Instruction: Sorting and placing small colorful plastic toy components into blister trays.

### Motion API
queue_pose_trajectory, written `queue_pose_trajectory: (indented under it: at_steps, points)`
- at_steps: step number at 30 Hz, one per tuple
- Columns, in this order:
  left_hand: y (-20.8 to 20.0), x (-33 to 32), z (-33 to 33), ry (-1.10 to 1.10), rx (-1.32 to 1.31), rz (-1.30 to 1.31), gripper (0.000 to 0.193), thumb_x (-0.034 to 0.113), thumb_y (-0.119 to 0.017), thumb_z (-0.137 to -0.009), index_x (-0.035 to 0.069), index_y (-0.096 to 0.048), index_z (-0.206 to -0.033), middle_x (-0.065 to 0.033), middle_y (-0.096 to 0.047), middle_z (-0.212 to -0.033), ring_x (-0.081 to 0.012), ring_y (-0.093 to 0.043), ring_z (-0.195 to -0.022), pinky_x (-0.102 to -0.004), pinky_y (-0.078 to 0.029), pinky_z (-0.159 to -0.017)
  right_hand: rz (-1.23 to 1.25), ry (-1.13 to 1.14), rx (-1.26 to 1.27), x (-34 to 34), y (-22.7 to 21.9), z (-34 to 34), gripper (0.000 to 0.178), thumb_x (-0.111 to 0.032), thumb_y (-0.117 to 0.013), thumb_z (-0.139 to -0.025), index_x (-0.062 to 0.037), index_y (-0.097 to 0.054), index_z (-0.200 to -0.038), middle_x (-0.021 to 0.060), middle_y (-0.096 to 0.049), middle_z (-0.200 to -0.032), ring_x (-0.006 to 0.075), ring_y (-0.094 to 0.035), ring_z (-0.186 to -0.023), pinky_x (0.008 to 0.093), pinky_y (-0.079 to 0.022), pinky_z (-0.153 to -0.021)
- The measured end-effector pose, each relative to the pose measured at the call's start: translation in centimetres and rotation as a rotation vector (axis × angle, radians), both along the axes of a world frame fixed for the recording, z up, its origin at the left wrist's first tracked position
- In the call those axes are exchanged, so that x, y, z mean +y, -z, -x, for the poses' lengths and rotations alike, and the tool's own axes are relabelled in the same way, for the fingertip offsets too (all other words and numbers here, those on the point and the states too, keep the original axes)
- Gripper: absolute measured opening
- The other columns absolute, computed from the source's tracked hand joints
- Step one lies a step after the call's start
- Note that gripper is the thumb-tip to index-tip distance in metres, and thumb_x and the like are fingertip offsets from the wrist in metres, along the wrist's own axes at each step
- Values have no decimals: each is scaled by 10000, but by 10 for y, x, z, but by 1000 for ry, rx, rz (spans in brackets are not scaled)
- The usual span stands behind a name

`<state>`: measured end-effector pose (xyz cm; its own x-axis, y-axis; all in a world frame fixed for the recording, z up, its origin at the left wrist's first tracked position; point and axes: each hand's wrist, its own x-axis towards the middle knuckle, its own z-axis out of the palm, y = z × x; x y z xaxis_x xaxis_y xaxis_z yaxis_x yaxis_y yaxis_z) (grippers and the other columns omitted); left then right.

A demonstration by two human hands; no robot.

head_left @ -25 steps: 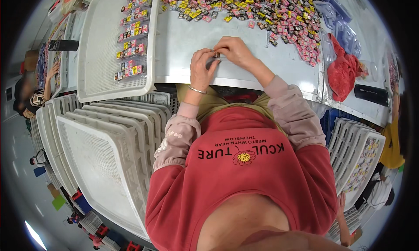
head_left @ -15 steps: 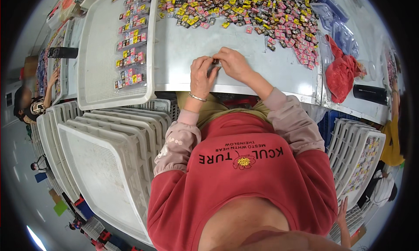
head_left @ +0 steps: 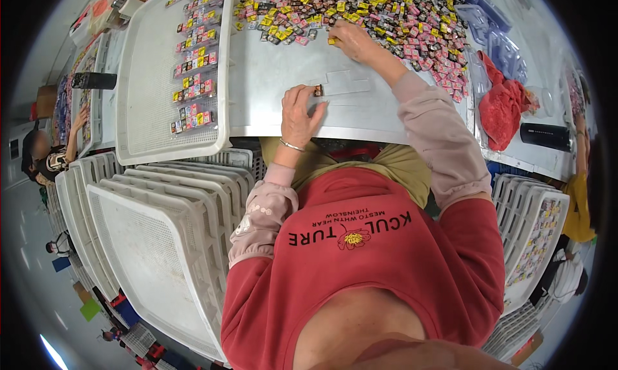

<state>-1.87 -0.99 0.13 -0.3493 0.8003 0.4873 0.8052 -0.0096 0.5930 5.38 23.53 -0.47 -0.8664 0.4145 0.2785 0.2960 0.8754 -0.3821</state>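
Left hand (head_left: pixel 299 116) flat on the table (head_left: pixel 270 80), fingertips pinching a small dark packet (head_left: pixel 318 91) against a clear blister tray (head_left: pixel 347 85). Right hand (head_left: pixel 351 40) at 12 o'clock, fingers curled into the pile of small coloured packets (head_left: pixel 360 9); can't tell if it's got one yet.

Risks: clear tray is light, likely slides if the left hand eases off. Reaching arm could sweep loose packets off the pile edge.

Containers: white mesh tray (head_left: pixel 145 80) at 10 o'clock holds filled packet rows in a column. Stacked white trays (head_left: pixel 148 241) at 8 o'clock, top one looks bare. Red cloth (head_left: pixel 505 106) at 2 o'clock.
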Motion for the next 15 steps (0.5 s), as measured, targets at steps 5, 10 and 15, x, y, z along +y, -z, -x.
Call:
queue_pose_trajectory:
  at_steps: [5, 10, 15]
  points:
    - [3, -5, 6, -40, -36, -6, 332, 92, -732, -704, 13, -607, -1002, -140, -595, -1010, -325, -556, -942, -387, -465, -816, 195, 10, 53, -19, -20, -12, 144, -23, -596, -782, -38, -647, -916, 126, -616, -900, 271, -625, -809, 351, -500, -698]
    - [0, -1, 6, -11, -58, -33, 334, 83, -727, -702, 12, -607, -1006, -143, -599, -1018, -323, -558, -944, -383, -466, -817, 924, -31, 160, -31, -22, -34, 152, -24, -621, -806, -9, -647, -955, 95, -656, -816, 152, -628, -696, 289, -493, -642]
    - [-6, -4, 3, 62, 85, -26, 304, 52, -714, -710, 13, -628, -999, -108, -606, -1026, -296, -542, -938, -373, -445, -830, 604, -303, -54, -66, -34, -26, 114, -51, -633, -774, -9, -660, -876, 104, -657, -761, 209, -637, -718, 326, -496, -652]
